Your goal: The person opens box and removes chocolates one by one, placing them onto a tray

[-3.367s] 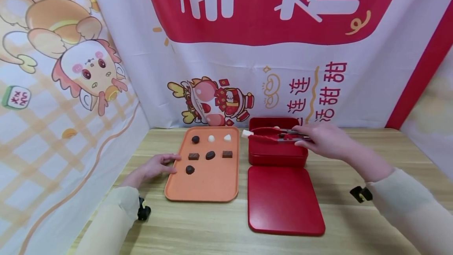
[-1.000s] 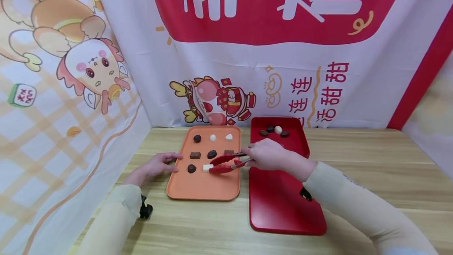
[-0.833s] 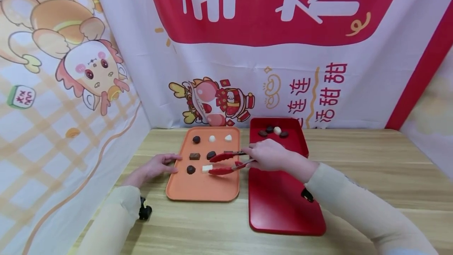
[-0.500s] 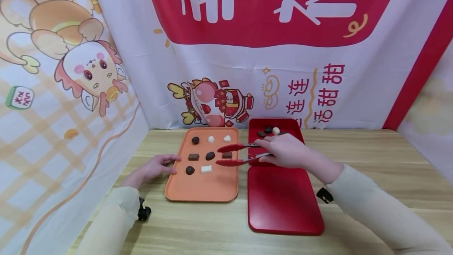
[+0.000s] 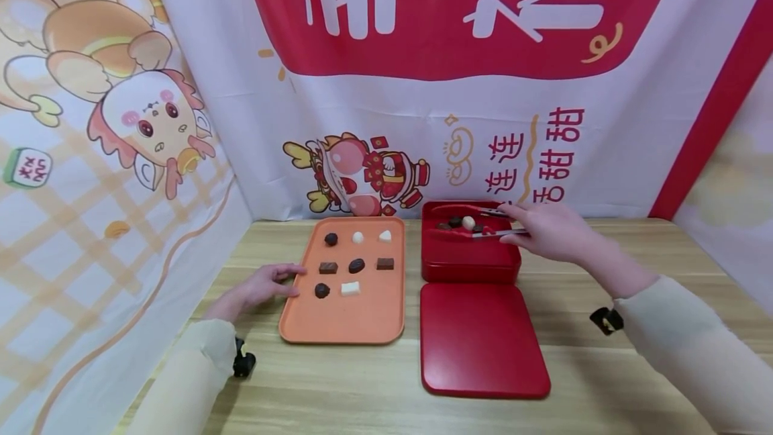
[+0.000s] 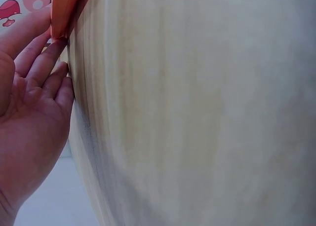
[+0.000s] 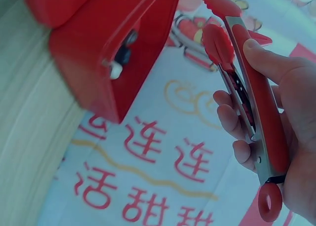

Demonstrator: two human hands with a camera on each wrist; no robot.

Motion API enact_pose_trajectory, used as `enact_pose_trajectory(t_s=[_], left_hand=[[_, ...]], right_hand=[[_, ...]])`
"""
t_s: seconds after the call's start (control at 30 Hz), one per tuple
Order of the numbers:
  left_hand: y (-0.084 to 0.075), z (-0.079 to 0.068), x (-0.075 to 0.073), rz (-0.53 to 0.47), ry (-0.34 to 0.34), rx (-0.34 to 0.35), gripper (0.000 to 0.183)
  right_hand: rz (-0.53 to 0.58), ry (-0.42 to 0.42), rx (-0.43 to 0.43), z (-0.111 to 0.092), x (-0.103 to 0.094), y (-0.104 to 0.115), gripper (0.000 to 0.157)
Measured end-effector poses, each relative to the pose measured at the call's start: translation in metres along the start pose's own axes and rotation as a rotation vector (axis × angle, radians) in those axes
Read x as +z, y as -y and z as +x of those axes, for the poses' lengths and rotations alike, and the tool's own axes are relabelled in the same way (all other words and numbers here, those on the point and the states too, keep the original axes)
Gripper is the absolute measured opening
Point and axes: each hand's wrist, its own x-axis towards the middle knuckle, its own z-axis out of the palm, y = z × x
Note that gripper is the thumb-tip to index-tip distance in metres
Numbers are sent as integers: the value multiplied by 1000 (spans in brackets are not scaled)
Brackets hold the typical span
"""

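My right hand [image 5: 552, 230] grips red-tipped tongs [image 5: 474, 233] over the open red box [image 5: 471, 270]. The tongs' tips stand apart; no piece shows held between them in the right wrist view. Several chocolates lie inside the box, among them a white one [image 5: 468, 223]. My left hand [image 5: 266, 284] touches the left rim of the orange tray [image 5: 344, 324], its fingers loosely extended in the left wrist view. On the tray, chocolates sit in rows: a dark round one [image 5: 331, 239], a brown rectangular one [image 5: 384, 264], and a white rectangular one [image 5: 350, 288] in the front row.
A red lid [image 5: 483, 341] lies flat in front of the box, to the right of the tray. All stand on a wooden table [image 5: 362, 388]. A printed cloth [image 5: 471, 92] hangs close behind the box and tray, and another covers the left side.
My right hand carried the white rectangular chocolate from over the box to the tray's front row. The tongs let it go, and the hand moved back right over the box. My left hand stayed.
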Motion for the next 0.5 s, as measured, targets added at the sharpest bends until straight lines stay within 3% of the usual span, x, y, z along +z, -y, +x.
enact_pose_trajectory(t_s=[0.5], left_hand=[[0,-1,1,23,5,3,53]], right_hand=[[10,55,37,-3,34,-33,59]])
